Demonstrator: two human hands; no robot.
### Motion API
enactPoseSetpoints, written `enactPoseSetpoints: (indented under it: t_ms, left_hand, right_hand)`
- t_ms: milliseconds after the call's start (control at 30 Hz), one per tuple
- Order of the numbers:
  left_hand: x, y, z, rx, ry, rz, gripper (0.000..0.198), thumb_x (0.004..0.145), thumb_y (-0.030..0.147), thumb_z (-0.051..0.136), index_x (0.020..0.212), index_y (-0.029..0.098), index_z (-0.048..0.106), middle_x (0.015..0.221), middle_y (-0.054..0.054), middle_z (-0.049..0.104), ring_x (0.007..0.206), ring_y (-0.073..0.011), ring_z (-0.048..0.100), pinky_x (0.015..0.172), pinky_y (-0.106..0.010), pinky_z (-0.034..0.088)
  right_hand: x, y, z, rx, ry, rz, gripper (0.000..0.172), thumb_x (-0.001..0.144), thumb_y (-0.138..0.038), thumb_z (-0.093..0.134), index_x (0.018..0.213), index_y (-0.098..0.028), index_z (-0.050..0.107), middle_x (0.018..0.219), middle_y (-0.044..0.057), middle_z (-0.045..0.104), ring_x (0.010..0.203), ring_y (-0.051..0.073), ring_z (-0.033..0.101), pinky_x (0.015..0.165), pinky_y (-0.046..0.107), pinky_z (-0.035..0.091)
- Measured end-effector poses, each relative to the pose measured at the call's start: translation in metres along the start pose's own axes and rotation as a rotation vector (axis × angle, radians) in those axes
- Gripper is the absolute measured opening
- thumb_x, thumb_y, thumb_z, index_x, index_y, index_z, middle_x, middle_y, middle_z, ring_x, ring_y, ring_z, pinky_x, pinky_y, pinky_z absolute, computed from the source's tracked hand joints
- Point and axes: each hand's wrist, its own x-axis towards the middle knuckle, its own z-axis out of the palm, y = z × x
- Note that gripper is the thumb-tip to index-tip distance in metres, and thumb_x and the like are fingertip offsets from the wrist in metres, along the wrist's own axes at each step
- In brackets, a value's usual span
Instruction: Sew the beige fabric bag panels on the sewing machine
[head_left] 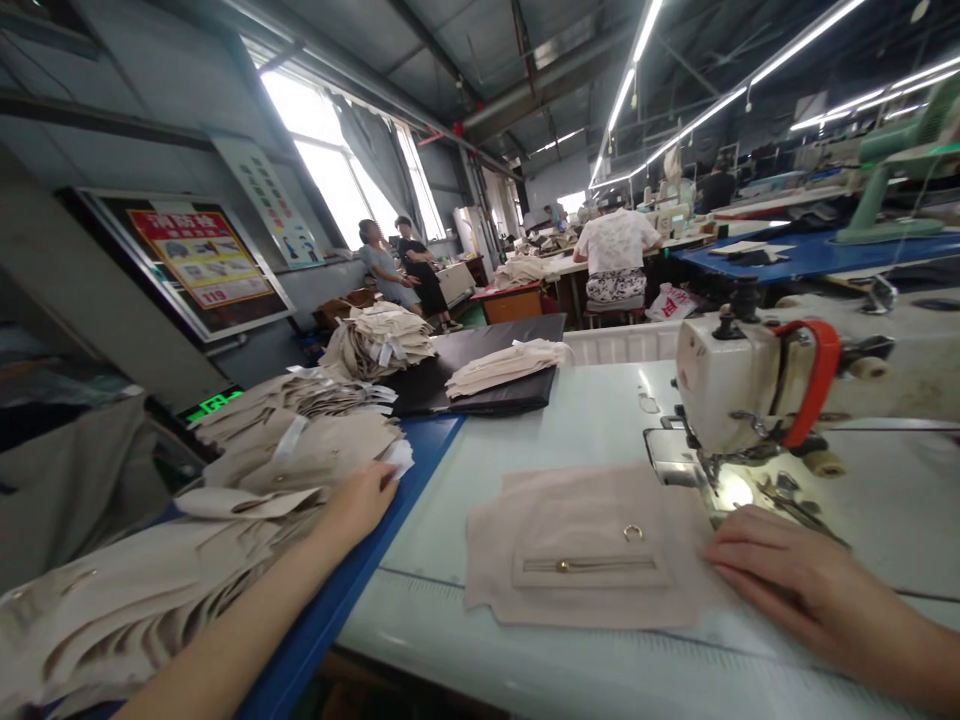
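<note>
1. Pale green, smooth-topped counter (585, 420): it carries the items below. A glossy blue strip (420, 450) runs along its left edge.

2. Heap of beige cut fabric pieces (150, 570): it lies past the counter's left edge, beyond the blue strip, and fans out toward us.

3. White, boxy sewing machine with an orange-red guard (739, 390): it stands toward the counter's far right, with its lamp lit over the needle plate.

4. Flat beige fabric panel with a sewn-on pocket (585, 560): it lies near the counter's front edge, about midway along. Its long axis runs left to right, parallel to that edge, and its right end lies just beside the needle plate.

5. Our right hand (780, 575): it is open and palm down, gripping nothing. Its fingertips touch the panel's right edge, just in front of the machine. It is the nearer hand, and the panel lies directly to its left.

6. Our left hand (360, 500): it reaches across the blue strip onto the heap, well apart from the panel. Its fingers are curled on the top piece beside a small white label (400, 455). We cannot tell whether it pinches anything.

7. Slim metal zip (589, 566): it lies along the pocket, in line with the panel's long axis.

8. Small metal ring (633, 533): it sits on the pocket, above the zip's right half.
</note>
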Motion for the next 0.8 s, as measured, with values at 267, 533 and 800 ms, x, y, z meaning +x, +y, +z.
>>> enactPoseSetpoints:
  t_ms: [267,533,800]
  left_hand:
    - [0.005,0.006,0.003,0.112,-0.033,0.005,0.025,0.084,0.015,0.046,0.081,0.019,0.071,0.104,-0.013,0.074,0.103,-0.0271,0.068,0.091,-0.033,0.048]
    - [0.006,0.007,-0.003,0.047,0.021,-0.127,0.026,0.085,0.025,0.046,0.079,0.019,0.07,0.089,-0.011,0.076,0.089,-0.0295,0.07,0.077,-0.032,0.049]
    - [0.013,-0.008,-0.019,-0.118,0.077,-0.273,0.022,0.08,0.032,0.053,0.08,0.019,0.07,0.073,-0.006,0.072,0.078,-0.027,0.069,0.068,-0.031,0.049]
  right_hand:
    - [-0.001,0.0,0.0,0.005,0.011,0.004,0.022,0.096,-0.022,0.052,0.099,-0.023,0.073,0.092,0.007,0.073,0.085,0.02,0.07,0.075,0.028,0.058]
    - [0.0,-0.002,0.0,0.046,-0.012,0.02,0.023,0.098,-0.022,0.049,0.098,-0.023,0.073,0.09,0.007,0.072,0.084,0.02,0.068,0.075,0.029,0.056]
    - [0.002,-0.003,-0.001,0.017,-0.053,0.005,0.026,0.099,-0.022,0.046,0.099,-0.022,0.072,0.09,0.008,0.071,0.083,0.02,0.065,0.075,0.03,0.055]
